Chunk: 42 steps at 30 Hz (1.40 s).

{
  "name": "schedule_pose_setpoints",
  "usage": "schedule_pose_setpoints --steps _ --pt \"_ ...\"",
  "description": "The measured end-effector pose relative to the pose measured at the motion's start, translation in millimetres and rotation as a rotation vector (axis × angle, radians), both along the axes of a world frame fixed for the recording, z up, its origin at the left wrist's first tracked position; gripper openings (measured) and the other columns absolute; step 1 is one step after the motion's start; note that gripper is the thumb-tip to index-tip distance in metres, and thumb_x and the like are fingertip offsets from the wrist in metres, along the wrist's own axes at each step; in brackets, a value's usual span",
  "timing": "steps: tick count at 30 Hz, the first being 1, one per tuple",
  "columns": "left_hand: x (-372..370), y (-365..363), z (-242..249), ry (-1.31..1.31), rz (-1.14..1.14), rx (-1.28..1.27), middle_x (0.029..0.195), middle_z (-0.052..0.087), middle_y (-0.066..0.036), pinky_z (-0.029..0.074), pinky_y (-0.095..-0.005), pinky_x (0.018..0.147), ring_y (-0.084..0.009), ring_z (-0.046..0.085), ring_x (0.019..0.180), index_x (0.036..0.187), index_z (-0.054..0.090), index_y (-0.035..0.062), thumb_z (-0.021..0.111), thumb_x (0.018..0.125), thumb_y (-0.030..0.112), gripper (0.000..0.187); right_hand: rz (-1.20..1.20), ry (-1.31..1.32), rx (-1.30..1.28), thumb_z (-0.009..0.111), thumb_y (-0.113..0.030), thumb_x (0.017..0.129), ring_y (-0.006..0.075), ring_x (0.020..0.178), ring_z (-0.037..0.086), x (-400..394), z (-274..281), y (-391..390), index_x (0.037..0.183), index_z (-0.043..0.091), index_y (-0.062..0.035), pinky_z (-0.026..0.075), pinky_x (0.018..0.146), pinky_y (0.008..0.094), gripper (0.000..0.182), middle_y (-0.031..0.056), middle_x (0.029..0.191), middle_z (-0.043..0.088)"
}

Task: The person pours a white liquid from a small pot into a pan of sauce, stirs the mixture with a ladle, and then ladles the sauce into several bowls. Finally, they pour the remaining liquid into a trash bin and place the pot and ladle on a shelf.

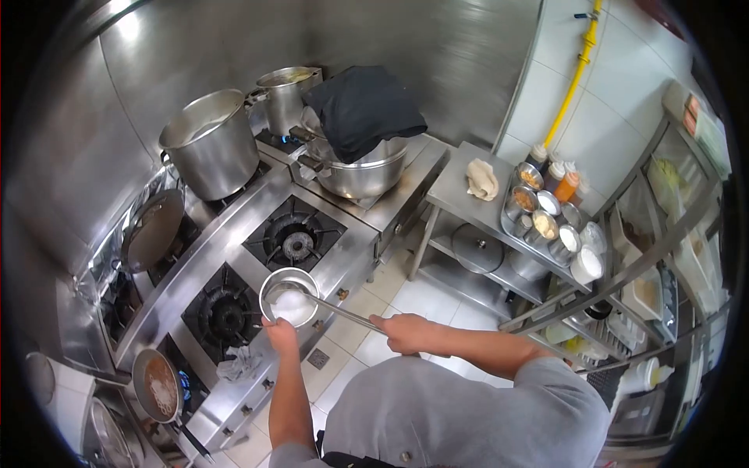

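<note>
Head view: the left hand (282, 335) grips the near edge of a metal bowl (295, 275) holding something white (290, 306), above the stove front (240, 261). The right hand (407, 334) is wrapped round a long handle (347, 314) reaching into it. Level bowl, firm left grip and small strokes should prevent spills.

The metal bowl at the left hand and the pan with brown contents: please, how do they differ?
The metal bowl is held by the left hand, while the pan rests on the stove near a blue flame.
The metal bowl contains something white; the pan contains something brown with paler patches.
Both are round and uncovered.
</note>
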State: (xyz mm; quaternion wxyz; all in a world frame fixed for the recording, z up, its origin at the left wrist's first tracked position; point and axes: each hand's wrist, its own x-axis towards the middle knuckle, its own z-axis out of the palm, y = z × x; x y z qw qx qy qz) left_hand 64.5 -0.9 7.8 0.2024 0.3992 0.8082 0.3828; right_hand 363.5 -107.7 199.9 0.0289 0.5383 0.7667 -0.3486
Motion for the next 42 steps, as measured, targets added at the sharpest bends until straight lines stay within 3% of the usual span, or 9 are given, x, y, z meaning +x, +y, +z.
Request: schedule_pose_setpoints --steps 8,17,19,29,31,38,42 --pt "1 -3 7 -0.013 0.015 -0.044 0.139 0.049 -0.031 0.039 -0.0463 0.105 -0.0435 0.050 0.127 0.142 0.038 -0.0088 0.048 0.090 0.018 0.059 0.023 -0.045 0.070 0.049 -0.004 0.081 0.0400 0.080 0.067 2 -8 -1 0.148 0.032 0.0023 0.052 0.073 0.0479 0.070 0.0246 0.086 0.068" --pt "4 -3 12 -0.034 0.035 -0.087 0.140 0.050 -0.028 0.040 -0.0467 0.105 -0.0420 0.051 0.127 0.144 0.041 -0.0020 0.049 0.091 0.021 0.058 0.059 -0.055 -0.017 0.049 -0.002 0.078 0.0401 0.078 0.066 12 9 -7 0.149 0.030 0.0020 0.052 0.072 0.0470 0.074 0.0260 0.085 0.067" --pt "3 -3 12 -0.030 0.025 -0.082 0.140 0.050 -0.028 0.040 -0.0468 0.105 -0.0419 0.050 0.127 0.144 0.040 -0.0023 0.049 0.092 0.021 0.058 0.078 -0.061 -0.036 0.057 0.002 0.075 0.0413 0.084 0.069 12 15 -8 0.145 0.034 0.0075 0.054 0.073 0.0473 0.074 0.0267 0.087 0.068" --pt "6 -6 17 -0.023 0.030 -0.083 0.140 0.049 -0.029 0.040 -0.0473 0.104 -0.0434 0.051 0.126 0.142 0.040 -0.0050 0.048 0.092 0.019 0.057 0.058 -0.010 0.029 0.054 0.000 0.076 0.0410 0.082 0.068 4 0 3 0.143 0.037 0.0069 0.054 0.073 0.0482 0.069 0.0263 0.084 0.068" --pt "6 -7 19 -0.038 0.025 -0.075 0.139 0.050 -0.029 0.040 -0.0474 0.104 -0.0436 0.051 0.125 0.142 0.040 -0.0054 0.048 0.091 0.019 0.057 0.046 -0.053 0.052 0.049 -0.003 0.080 0.0398 0.081 0.067 3 -5 6 0.147 0.034 0.0022 0.052 0.074 0.0479 0.069 0.0260 0.085 0.067" --pt "-3 1 -8 -0.026 0.025 -0.020 0.137 0.052 -0.029 0.041 -0.0491 0.102 -0.0447 0.052 0.122 0.143 0.041 -0.0024 0.047 0.090 0.019 0.056 0.088 -0.092 0.118 0.055 0.000 0.079 0.0397 0.081 0.068 1 -2 6 0.141 0.037 0.0061 0.054 0.071 0.0475 0.065 0.0244 0.082 0.068" --pt "2 -3 12 -0.106 0.020 -0.057 0.137 0.052 -0.028 0.040 -0.0494 0.103 -0.0447 0.053 0.122 0.144 0.040 -0.0014 0.047 0.091 0.019 0.057 0.097 -0.152 0.085 0.055 0.000 0.079 0.0391 0.083 0.069 2 9 4 0.141 0.036 0.0060 0.054 0.072 0.0474 0.065 0.0238 0.082 0.068"
